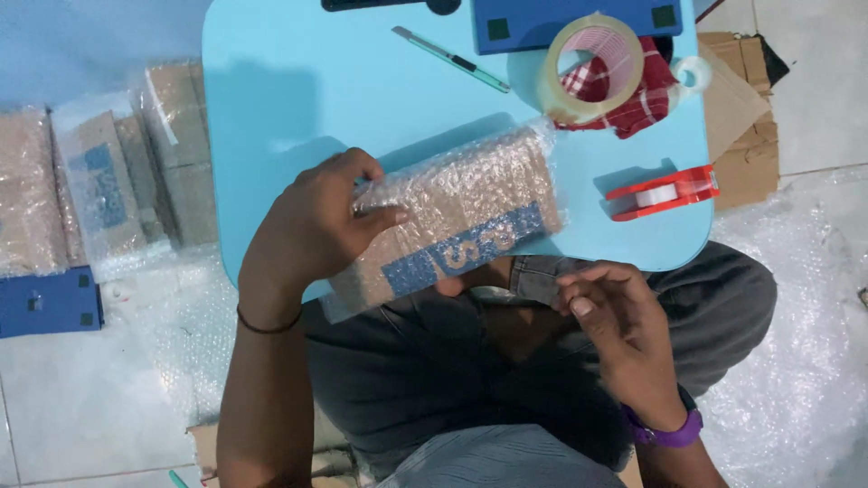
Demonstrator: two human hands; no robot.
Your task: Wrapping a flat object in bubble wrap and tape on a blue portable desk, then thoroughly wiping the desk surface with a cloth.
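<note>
Bubble-wrapped box [452,226] lies on the table's [298,81] near edge, left hand [316,226] clasping its end; right hand [624,325] hovers loosely curled, empty. Pressing the wrap flat would likely help.

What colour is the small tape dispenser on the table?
Red, holding a white roll: the tape dispenser, seen from the head view.

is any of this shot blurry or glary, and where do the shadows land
Head view: the right hand is smeared by motion blur, while the left hand on the bubble-wrapped box is sharper; the wrap shows soft sheen, no harsh glare; the tape roll and red tape dispenser cast shadows leftward on the light blue table.
</note>
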